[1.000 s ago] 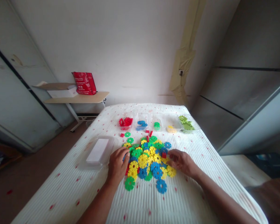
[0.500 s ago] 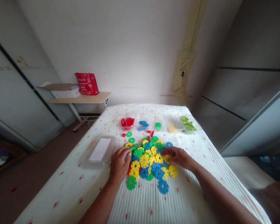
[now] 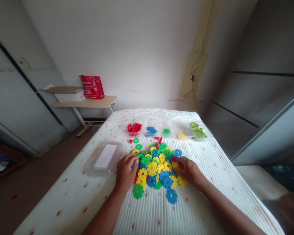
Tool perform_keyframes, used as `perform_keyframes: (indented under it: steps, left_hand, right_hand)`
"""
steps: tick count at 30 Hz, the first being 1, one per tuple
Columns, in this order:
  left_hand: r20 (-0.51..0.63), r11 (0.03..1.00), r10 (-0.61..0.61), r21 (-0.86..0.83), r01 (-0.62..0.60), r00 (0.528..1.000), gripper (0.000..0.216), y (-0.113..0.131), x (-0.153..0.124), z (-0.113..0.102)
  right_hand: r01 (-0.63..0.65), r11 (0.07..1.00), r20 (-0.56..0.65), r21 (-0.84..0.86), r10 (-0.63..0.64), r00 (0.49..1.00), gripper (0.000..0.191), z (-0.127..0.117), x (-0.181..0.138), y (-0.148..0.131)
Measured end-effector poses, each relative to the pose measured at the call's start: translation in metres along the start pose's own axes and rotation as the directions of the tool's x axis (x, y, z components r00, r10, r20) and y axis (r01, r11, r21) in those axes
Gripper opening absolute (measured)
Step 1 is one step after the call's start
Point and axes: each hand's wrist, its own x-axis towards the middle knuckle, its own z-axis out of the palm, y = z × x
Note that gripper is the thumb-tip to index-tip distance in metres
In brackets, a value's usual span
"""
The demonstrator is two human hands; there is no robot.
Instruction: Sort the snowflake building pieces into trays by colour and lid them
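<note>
A heap of notched plastic discs (image 3: 152,168) in yellow, blue, green and red lies on the patterned cloth between my hands. My left hand (image 3: 126,171) is at the heap's left edge, fingers curled, with a blue notched disc (image 3: 133,163) showing between thumb and fingers. At the right edge, my right hand (image 3: 188,169) has its fingertips pressed together over the discs. A yellow disc and a red piece (image 3: 174,158) lie right by those fingertips; what they hold, if anything, is hidden. Nearest to me are a green disc (image 3: 138,191) and a blue disc (image 3: 171,196).
Behind the heap stand clear tubs with red pieces (image 3: 134,128), blue discs (image 3: 151,130), green discs (image 3: 166,131), yellow pieces (image 3: 182,136) and light green pieces (image 3: 198,130). A clear lidded box (image 3: 105,158) lies left. Farther back, a side table (image 3: 98,102) bears a red bag (image 3: 91,87).
My right hand has drawn slightly toward me and its fingers have closed more, now covering part of the yellow disc at the lower right. My left hand has stayed in place.
</note>
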Motion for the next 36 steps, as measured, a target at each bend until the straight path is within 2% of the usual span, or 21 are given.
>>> perform_keyframes:
  steps: [8, 19, 21, 27, 32, 36]
  left_hand:
    - [0.000, 1.000, 0.003, 0.006, -0.003, 1.000, 0.022, 0.000, 0.000, 0.000]
    - [-0.011, 1.000, -0.001, 0.009, 0.001, 1.000, 0.022, 0.001, 0.000, -0.001]
    - [-0.009, 1.000, -0.003, 0.012, 0.003, 1.000, 0.022, 0.002, 0.000, -0.001]
    - [-0.003, 1.000, -0.004, 0.012, 0.004, 1.000, 0.023, 0.002, 0.000, -0.002]
    - [0.003, 1.000, -0.006, 0.010, 0.006, 1.000, 0.022, 0.000, -0.001, 0.000]
    - [-0.003, 1.000, -0.011, 0.013, 0.011, 1.000, 0.023, 0.001, 0.000, 0.000]
  right_hand:
    - [0.035, 0.994, 0.010, -0.105, -0.035, 0.999, 0.028, 0.007, 0.001, 0.000]
    - [0.079, 0.978, 0.050, -0.193, -0.070, 0.996, 0.037, 0.001, 0.009, -0.008]
    - [0.094, 0.981, 0.053, -0.171, -0.086, 0.995, 0.037, 0.000, 0.009, -0.005]
    - [0.090, 0.995, 0.077, -0.031, -0.088, 0.993, 0.023, -0.006, 0.011, 0.009]
    - [0.073, 0.997, 0.118, 0.013, -0.074, 0.990, 0.010, -0.016, 0.014, 0.019]
    - [0.066, 0.976, 0.225, 0.209, -0.114, 0.968, 0.016, -0.028, 0.015, 0.023]
